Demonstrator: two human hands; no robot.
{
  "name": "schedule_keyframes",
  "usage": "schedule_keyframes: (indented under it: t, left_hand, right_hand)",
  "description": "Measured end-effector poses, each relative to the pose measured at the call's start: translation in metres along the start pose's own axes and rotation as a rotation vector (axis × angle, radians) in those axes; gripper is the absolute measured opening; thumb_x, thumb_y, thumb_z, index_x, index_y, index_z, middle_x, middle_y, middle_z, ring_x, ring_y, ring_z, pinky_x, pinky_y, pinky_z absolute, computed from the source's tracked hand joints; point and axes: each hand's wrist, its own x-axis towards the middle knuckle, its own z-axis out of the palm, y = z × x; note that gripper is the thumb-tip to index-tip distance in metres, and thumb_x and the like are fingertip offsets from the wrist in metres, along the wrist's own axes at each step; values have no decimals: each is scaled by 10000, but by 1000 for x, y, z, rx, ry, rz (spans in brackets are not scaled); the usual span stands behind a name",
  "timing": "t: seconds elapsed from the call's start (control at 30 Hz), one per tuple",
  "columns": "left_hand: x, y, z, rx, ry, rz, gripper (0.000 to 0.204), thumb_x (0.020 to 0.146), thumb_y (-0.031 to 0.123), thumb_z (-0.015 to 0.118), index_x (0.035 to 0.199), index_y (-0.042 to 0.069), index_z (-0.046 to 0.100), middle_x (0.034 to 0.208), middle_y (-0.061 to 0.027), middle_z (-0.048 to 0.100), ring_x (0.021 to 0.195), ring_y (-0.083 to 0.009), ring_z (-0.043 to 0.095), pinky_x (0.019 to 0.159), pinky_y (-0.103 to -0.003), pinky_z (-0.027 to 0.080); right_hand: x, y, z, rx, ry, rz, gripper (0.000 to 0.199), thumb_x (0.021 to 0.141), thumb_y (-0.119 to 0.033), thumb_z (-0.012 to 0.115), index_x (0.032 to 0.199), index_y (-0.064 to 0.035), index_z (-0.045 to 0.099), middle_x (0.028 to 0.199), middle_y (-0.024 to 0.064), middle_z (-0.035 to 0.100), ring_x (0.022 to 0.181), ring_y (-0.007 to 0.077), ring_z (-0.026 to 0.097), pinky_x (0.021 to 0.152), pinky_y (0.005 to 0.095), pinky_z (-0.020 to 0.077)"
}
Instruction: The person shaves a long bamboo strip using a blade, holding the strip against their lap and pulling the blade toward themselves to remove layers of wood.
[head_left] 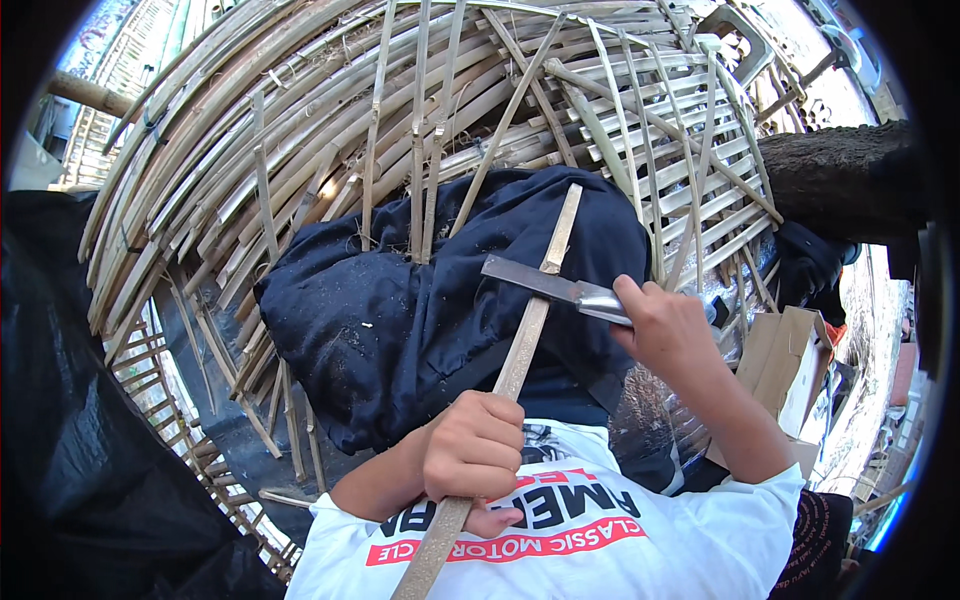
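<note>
One long, flat, pale bamboo strip (pixel 525 345) slants across my lap, its far end lying over a crumpled dark navy cloth (pixel 400 310) and its near end passing in front of my white printed T-shirt (pixel 690 530) to the lower edge of my view. My left hand (pixel 473 450) grips it low down, the fingers curled fully around and closed on the wood. My right hand (pixel 665 320) has its fingers folded tightly on the silvery handle of a flat, straight metal knife (pixel 575 292). The blade crosses over the strip above my left hand, pointing to my left; whether its edge bites into the wood, I cannot tell.

Beyond my lap, a big curved stack of split, grey-tan bamboo slats (pixel 250 160) spreads to the left, and several narrow upright slats (pixel 420 140) stand in front of it. To the right is a pale slatted lattice (pixel 715 190), with a thick dark brown log (pixel 840 180) beside it. A brown cardboard box (pixel 780 365) sits near my right forearm, and black sheeting (pixel 90 430) hangs at far left.
</note>
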Motion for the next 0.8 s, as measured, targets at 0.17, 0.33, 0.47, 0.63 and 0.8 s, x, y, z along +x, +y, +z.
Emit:
schedule_keyframes:
  t: [0.17, 0.33, 0.47, 0.63, 0.8]
  left_hand:
    - [-3, 4, 7, -7, 9, 33, 360, 784, 174, 641, 516, 76, 421, 476, -4, 364, 371, -157, 401, 404, -289, 313]
    - [-4, -4, 17, 29, -21, 21, 356, 788, 191, 642, 525, 80, 430, 490, -5, 367, 381, -159, 405, 401, -293, 316]
    - [-3, -3, 17, 44, -33, 46, 356, 784, 191, 646, 528, 80, 426, 493, -5, 365, 388, -159, 411, 402, -286, 312]
    - [-4, 4, 16, 40, -50, 36, 352, 786, 186, 648, 536, 76, 425, 505, -13, 372, 402, -169, 424, 411, -295, 332]
    - [-6, 0, 15, 31, -50, 32, 354, 794, 202, 651, 541, 76, 437, 509, -13, 373, 411, -171, 429, 434, -310, 355]
  right_hand:
    - [-18, -15, -14, 19, -114, -11, 389, 769, -260, 784, 1007, -93, 525, 704, 93, 620, 621, 278, 671, 547, 375, 519]
    - [-13, -15, -30, -18, -176, 74, 353, 753, -199, 781, 976, -83, 533, 724, 133, 638, 663, 323, 669, 585, 421, 512]
    - [-9, -13, -32, 68, -218, 37, 350, 764, -215, 774, 968, -83, 522, 721, 132, 645, 663, 330, 669, 586, 422, 516]
    - [-3, -11, -27, 46, -174, 3, 326, 779, -220, 763, 935, -77, 515, 706, 120, 645, 679, 315, 678, 582, 404, 529]
    - [-3, -20, -30, 25, -150, -27, 327, 753, -208, 775, 912, -78, 520, 699, 113, 640, 646, 315, 674, 570, 407, 529]
